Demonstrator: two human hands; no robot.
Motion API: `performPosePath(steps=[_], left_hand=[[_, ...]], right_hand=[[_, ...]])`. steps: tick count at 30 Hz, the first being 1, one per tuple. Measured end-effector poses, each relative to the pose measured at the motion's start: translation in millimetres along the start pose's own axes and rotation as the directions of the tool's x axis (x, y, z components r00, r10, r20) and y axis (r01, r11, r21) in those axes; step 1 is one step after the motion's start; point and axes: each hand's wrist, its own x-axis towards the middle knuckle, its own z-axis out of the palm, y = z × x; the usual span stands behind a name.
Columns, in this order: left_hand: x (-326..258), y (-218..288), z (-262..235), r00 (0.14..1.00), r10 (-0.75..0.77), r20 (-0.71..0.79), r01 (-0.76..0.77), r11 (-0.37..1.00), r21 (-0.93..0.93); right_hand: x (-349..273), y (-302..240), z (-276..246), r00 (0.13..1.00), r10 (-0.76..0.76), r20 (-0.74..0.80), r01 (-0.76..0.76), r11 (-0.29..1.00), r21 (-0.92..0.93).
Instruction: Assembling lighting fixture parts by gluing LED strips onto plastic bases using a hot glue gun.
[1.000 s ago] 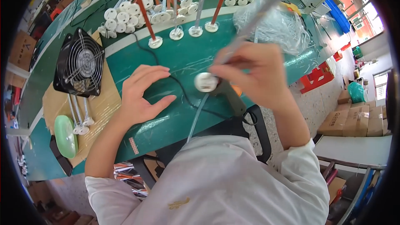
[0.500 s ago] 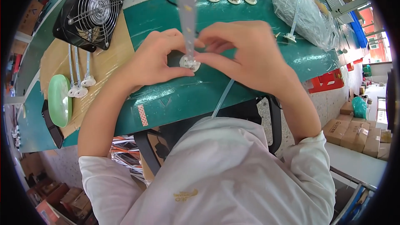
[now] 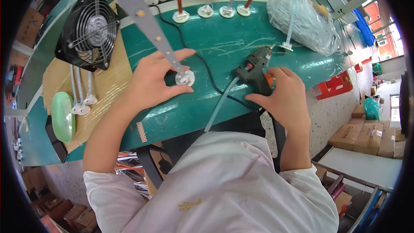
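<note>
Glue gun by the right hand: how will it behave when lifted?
The glue gun is probably rigid, given its solid, moulded-looking body. The long translucent stick jutting from its rear could flex or snag. It may also drag the black cord, which runs close by its handle.

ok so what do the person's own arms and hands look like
The left hand and right hand are bare, with no gloves, rings or watch visible. The forearms are uncovered too, up to loose, whitish fabric sleeves of a matching shirt bearing a small gold-coloured print.
</note>
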Motion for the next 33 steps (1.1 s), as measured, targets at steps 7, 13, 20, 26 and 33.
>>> performPosePath(steps=[7, 13, 20, 26, 33], left_hand=[[8, 1, -13, 0.991, 0.021, 0.133, -0.02, 1.0, -0.004], [5, -6, -11, 0.991, 0.032, 0.132, -0.034, 0.999, 0.01], [5, -3, -7, 0.997, 0.017, 0.073, -0.021, 0.998, 0.053], [6, -5, -4, 0.997, 0.018, 0.072, -0.022, 0.998, 0.057], [5, -5, -4, 0.997, 0.051, 0.055, -0.056, 0.995, 0.087]], right_hand=[[9, 23, -5, 0.983, -0.04, 0.177, 0.042, 0.999, -0.008], [-4, 19, -8, 0.982, 0.097, 0.16, -0.157, 0.895, 0.418], [-25, -18, 19, 0.958, -0.052, 0.284, -0.162, 0.717, 0.678], [-21, -33, 28, 0.959, -0.074, 0.274, -0.151, 0.683, 0.714], [-22, -33, 39, 0.975, -0.114, 0.193, -0.042, 0.754, 0.656]])
